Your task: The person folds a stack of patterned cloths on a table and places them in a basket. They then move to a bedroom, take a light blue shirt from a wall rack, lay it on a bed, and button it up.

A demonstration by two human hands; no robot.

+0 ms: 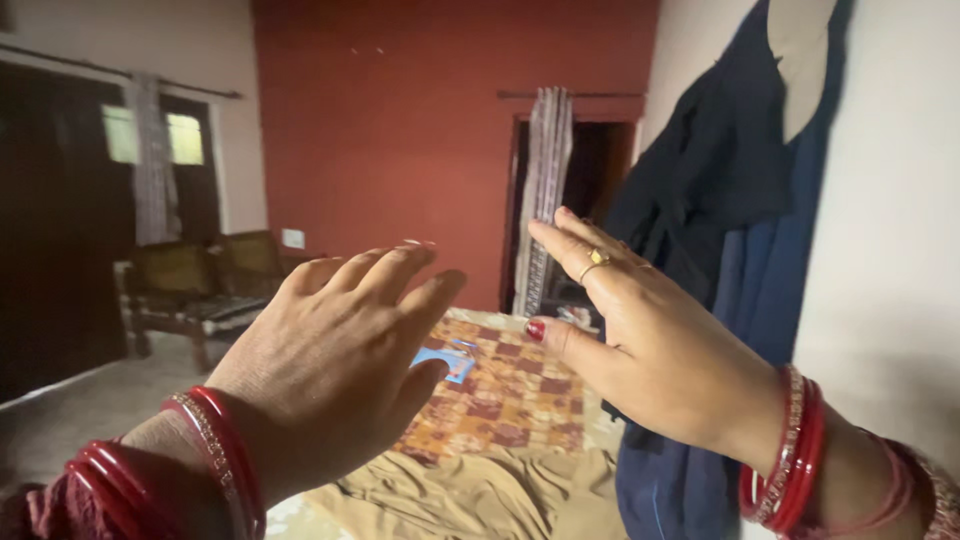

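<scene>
Red bangles ring both wrists. Left hand (330, 350) and right hand (640, 330) are raised side by side, fingers straight, released, grasping nothing. Dark blue garment (760, 260) hangs on the wall just beyond the right hand, not visibly touched. Below and between the hands: bed (480, 490) with tan sheet and checked orange cover (510, 390); a small blue packet (445, 360) lies past the left fingertips. Step, as I judge it: a reach toward the garment; the next move calls for closing fingers on cloth.

A single head-worn camera looks forward and slightly down across the room, very close behind both raised hands: left hand (335, 345), right hand (650, 335). Beyond them lies the bed (500, 400), farther off.
</scene>
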